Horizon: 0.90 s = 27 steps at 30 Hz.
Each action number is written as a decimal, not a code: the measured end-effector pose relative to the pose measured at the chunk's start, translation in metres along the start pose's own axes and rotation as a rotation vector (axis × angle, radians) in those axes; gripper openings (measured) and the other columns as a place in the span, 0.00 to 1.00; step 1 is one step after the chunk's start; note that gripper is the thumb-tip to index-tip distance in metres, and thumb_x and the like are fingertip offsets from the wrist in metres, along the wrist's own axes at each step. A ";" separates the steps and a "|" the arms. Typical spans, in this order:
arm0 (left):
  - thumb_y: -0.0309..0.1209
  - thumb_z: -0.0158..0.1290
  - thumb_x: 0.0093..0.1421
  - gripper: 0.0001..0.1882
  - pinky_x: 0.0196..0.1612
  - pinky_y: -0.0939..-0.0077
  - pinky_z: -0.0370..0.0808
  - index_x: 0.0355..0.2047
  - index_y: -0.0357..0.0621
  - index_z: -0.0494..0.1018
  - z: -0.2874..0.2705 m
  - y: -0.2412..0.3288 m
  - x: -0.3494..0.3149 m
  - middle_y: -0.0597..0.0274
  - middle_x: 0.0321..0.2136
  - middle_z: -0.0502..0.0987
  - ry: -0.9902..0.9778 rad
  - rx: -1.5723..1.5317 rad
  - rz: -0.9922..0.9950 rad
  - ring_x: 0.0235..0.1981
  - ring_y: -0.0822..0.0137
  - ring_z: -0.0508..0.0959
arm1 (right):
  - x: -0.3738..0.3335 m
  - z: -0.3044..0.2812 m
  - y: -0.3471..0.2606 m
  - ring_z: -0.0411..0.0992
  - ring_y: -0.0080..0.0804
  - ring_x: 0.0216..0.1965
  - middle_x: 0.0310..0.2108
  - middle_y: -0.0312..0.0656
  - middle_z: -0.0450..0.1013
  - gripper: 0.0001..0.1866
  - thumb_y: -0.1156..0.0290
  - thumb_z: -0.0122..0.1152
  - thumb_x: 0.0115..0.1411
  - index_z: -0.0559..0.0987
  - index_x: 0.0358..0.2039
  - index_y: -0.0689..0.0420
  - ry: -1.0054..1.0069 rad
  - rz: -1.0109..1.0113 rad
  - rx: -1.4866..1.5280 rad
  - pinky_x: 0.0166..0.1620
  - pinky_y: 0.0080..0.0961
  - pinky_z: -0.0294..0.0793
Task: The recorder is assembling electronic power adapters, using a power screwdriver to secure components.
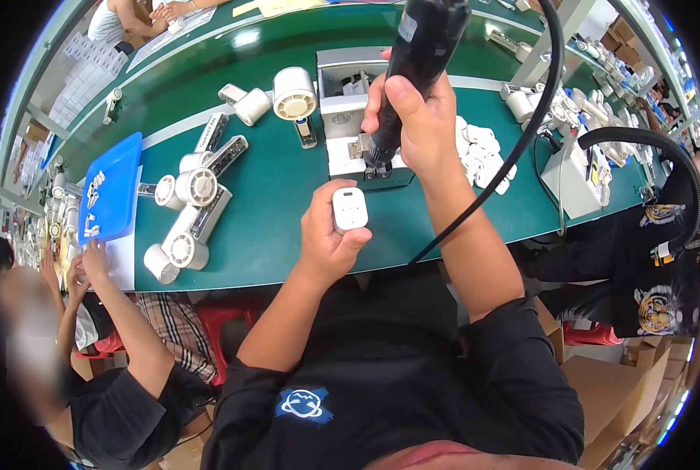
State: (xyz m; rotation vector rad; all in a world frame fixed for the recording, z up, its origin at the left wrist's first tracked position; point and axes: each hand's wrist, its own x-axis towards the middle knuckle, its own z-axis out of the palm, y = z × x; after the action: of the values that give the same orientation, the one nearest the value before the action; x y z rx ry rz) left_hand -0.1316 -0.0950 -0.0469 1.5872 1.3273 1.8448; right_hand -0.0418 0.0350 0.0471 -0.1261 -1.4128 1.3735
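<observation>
My left hand [323,239] grips a white handheld fan part [350,207] above the table's near edge. Its rounded-square end, with a dark slot and small holes, faces up; the rest is hidden beneath. My right hand [422,117] is wrapped around a black electric screwdriver [428,39], held nearly upright. The driver's tip is down at the front of a grey screw feeder [340,106]; whether it touches a screw I cannot make out. Several white handheld fans [196,186] lie left of the feeder, and one fan [295,94] is right beside it.
White caps [483,155] lie heaped right of the feeder. A black cable [514,157] hangs across my right forearm's side. A blue tray [113,188] with small parts is at the left, near a co-worker's hands [83,266]. A white box [577,184] stands at the right.
</observation>
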 end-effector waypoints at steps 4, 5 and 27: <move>0.57 0.55 0.49 0.37 0.28 0.82 0.67 0.45 0.36 0.63 -0.002 0.003 -0.001 0.65 0.26 0.69 0.000 -0.019 -0.008 0.26 0.75 0.69 | 0.001 0.001 -0.001 0.68 0.26 0.18 0.21 0.42 0.68 0.19 0.63 0.52 0.58 0.64 0.44 0.62 -0.039 0.065 -0.008 0.25 0.22 0.70; 0.57 0.55 0.49 0.37 0.28 0.82 0.67 0.45 0.36 0.63 -0.001 0.003 -0.001 0.65 0.26 0.69 -0.001 -0.020 -0.009 0.26 0.75 0.69 | 0.003 0.001 -0.004 0.68 0.26 0.18 0.21 0.42 0.68 0.19 0.62 0.52 0.59 0.64 0.44 0.62 -0.060 0.119 -0.025 0.24 0.22 0.69; 0.59 0.55 0.46 0.37 0.30 0.71 0.71 0.44 0.39 0.64 -0.003 0.004 0.006 0.56 0.27 0.73 -0.041 0.167 0.133 0.26 0.58 0.74 | -0.020 0.050 -0.086 0.66 0.28 0.15 0.21 0.40 0.64 0.49 0.29 0.42 0.49 0.53 0.55 0.61 -0.249 -0.010 0.193 0.20 0.27 0.69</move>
State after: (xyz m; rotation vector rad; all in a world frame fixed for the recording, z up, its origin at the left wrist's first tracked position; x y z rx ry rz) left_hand -0.1347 -0.0934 -0.0399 1.8286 1.4207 1.8063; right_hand -0.0201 -0.0383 0.1133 0.1835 -1.4716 1.5496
